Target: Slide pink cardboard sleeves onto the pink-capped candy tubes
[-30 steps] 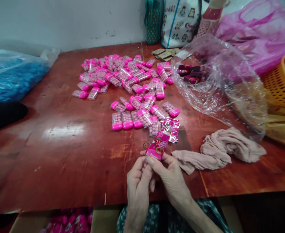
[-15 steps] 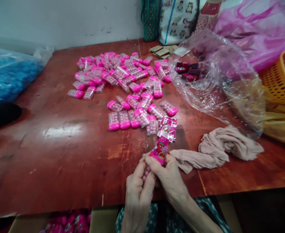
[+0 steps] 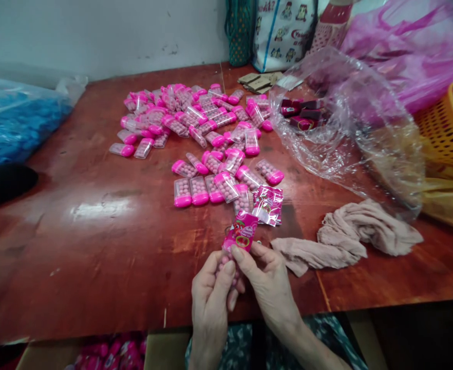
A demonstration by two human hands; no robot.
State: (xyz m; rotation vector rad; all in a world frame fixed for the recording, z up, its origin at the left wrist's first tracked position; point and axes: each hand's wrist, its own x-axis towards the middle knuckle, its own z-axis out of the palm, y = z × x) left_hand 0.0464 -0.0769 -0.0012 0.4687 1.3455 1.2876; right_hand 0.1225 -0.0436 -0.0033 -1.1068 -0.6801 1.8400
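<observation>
Near the table's front edge, my left hand (image 3: 210,290) is closed around a small clear candy container (image 3: 223,260) full of pink balls. A printed pink wrapper sleeve (image 3: 242,230) sits at the container's far end, its upper part standing out flat. My right hand (image 3: 272,280) pinches the sleeve's lower edge between thumb and fingers, and its fingers partly hide the join. Just beyond lie more shiny pink wrappers (image 3: 268,206), beside several filled containers with bright pink caps (image 3: 182,200). A bigger heap of such containers (image 3: 188,110) spreads farther back.
At right lie a crumpled beige cloth (image 3: 342,241), a clear plastic bag (image 3: 350,149) with dark red packets and a yellow basket (image 3: 442,133). A bag of blue items (image 3: 14,123) stands left. Below the table edge, a box holds pink pieces (image 3: 111,354).
Both hands have shifted slightly, and the sleeve has moved left and nearer, away from the loose wrappers. More of the container's pink balls show between my fingers.
</observation>
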